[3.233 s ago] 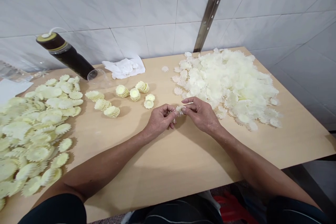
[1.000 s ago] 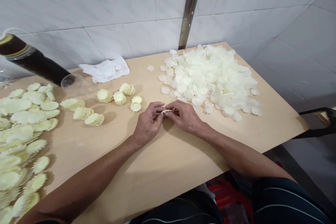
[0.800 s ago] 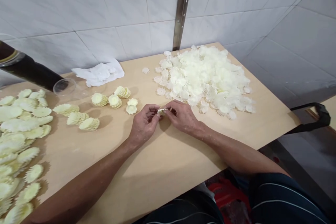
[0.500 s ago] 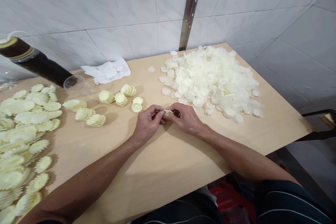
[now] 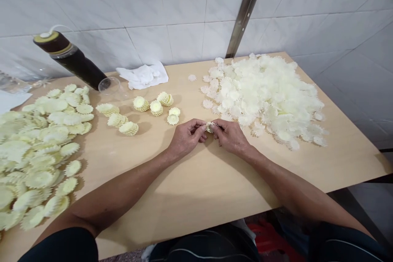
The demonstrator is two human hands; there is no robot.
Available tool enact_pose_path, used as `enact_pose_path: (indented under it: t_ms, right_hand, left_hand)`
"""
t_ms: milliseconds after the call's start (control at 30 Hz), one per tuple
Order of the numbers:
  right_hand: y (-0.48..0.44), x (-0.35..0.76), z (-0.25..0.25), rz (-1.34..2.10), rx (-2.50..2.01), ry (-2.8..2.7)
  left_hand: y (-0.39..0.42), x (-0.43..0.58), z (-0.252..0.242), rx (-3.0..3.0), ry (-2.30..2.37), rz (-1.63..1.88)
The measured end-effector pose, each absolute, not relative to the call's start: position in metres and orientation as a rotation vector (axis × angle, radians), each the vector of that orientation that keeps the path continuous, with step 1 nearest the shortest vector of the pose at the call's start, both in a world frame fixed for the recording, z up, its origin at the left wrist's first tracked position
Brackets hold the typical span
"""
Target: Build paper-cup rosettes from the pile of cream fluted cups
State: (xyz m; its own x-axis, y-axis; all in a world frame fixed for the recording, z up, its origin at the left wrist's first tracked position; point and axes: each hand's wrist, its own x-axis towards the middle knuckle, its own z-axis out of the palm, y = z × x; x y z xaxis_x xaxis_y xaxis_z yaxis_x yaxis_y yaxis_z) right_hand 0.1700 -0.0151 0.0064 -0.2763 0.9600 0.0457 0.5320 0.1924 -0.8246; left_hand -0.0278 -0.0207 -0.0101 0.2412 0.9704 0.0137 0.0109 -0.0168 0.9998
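Between my two hands, over the middle of the table, is a small pale scalloped piece point(image 5: 210, 127). The fingertips of my left hand point(image 5: 189, 136) pinch its left side, and those of my right hand point(image 5: 231, 136) pinch its right side. Both hands partly hide it. A large heap of thin, whitish scalloped discs point(image 5: 260, 90) lies behind and right of my right hand. Left of my left hand stand several short stacks of yellowish discs point(image 5: 129, 128). A big pile of thicker yellowish scalloped pieces point(image 5: 43, 155) covers the table's left side.
On the wooden table point(image 5: 172, 196), a dark bottle point(image 5: 82, 65) leans at the back left, beside a clear round lid point(image 5: 109, 86) and a crumpled white tissue point(image 5: 144, 75). A metal upright point(image 5: 247, 12) stands against the tiled wall.
The whole view has shifted, so the table and its things appear further right. Both hands stay together around the small piece, which now looks slightly turned.
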Motion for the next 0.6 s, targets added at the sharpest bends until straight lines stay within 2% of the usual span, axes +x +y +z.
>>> enact_pose_path:
  t_ms: [367, 600]
  right_hand:
    - [-0.016, 0.164, 0.01, 1.205, -1.368, -1.493]
    - [-0.018, 0.168, 0.003, 1.021, -1.339, -1.635]
  left_hand:
    - [-0.017, -0.028, -0.005, 1.147, 1.017, 1.065]
    - [-0.017, -0.03, 0.0, 1.151, 1.001, 1.03]
